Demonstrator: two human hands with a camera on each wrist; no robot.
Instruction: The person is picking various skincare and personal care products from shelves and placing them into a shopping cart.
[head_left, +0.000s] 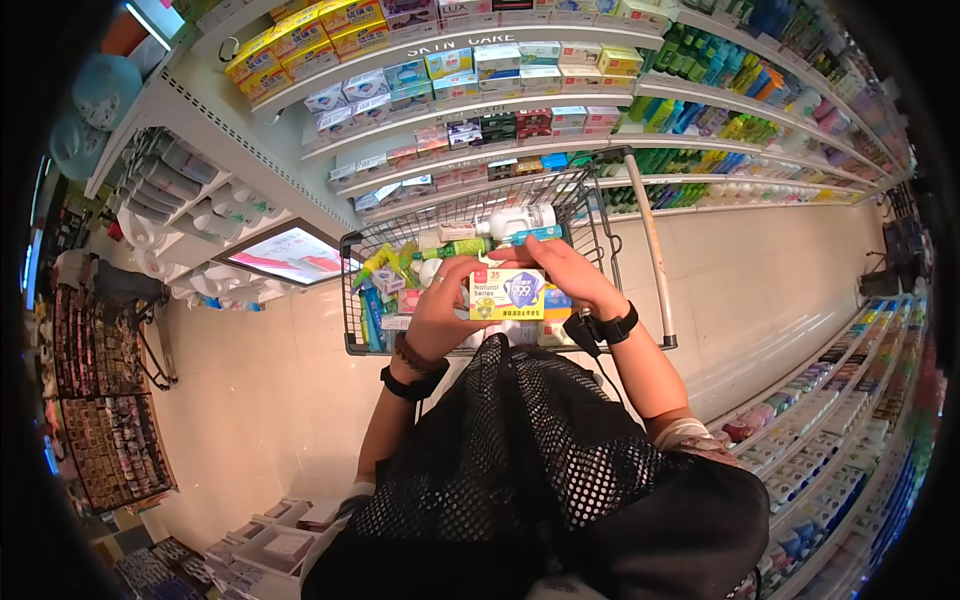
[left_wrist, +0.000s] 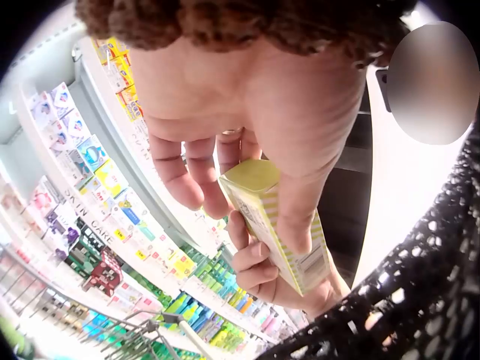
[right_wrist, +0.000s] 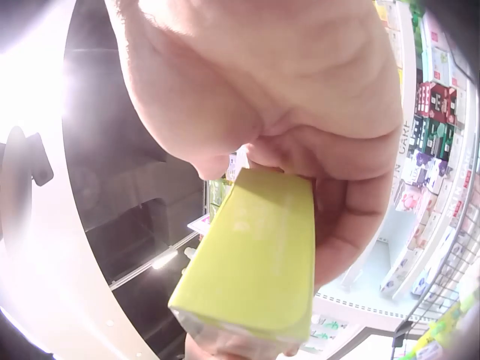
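A yellow-and-white soap box (head_left: 505,295), printed "Natural Series" with a purple shield, is held up over the shopping cart, its front facing the head camera. My left hand (head_left: 438,312) grips its left end; in the left wrist view the thumb lies along one side of the carton (left_wrist: 262,225) and the fingers are behind. My right hand (head_left: 575,278) holds the other end, its fingers over the top edge. In the right wrist view, a plain yellow-green side of the carton (right_wrist: 255,255) shows below the curled fingers.
The wire cart with its pale handle (head_left: 648,240) stands right in front, holding a white bottle (head_left: 520,218), a green bottle (head_left: 468,246) and several packs. Behind it, shelves (head_left: 460,42) carry boxed soaps and bottles. A lit screen (head_left: 290,255) is at left, another stocked shelf (head_left: 800,470) at right.
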